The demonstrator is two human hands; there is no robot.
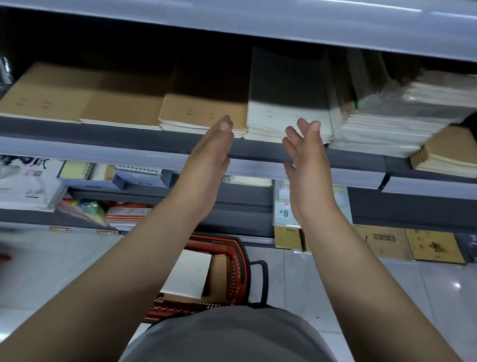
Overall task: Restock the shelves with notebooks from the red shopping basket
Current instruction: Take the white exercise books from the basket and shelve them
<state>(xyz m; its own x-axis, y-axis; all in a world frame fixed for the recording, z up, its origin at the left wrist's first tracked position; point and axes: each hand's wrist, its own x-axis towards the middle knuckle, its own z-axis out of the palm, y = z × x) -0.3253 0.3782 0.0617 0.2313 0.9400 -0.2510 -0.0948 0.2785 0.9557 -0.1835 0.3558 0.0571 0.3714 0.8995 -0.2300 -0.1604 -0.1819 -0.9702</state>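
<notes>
The shelf (78,135), a long grey ledge with a pale price rail along its front edge, carries flat stacks of notebooks side by side. At its left end lie kraft-brown stacks (79,97), low and wide, their covers marked only with small dark dots. Toward the middle sits the white-covered stack (286,114), taller, its front edge flush with the shelf's front edge and its rear half in shadow. Right of it stands a plastic-wrapped pile (384,124), and at the right end a small brown stack (451,157) lies askew.

On the floor below, the red shopping basket (239,265) with a black handle holds a white notebook (187,274) leaning over brown ones (218,275).

The left hand (211,149) is raised before the shelf's front edge, fingers straight and together, holding nothing, just left of the white-covered stack. The right hand (305,153) is raised just in front of that stack's right front corner, fingers spread and relaxed, empty; whether it touches the stack cannot be told.

On a lower shelf a green label (283,212) reads "8K"; other writing there is too blurred to read.
</notes>
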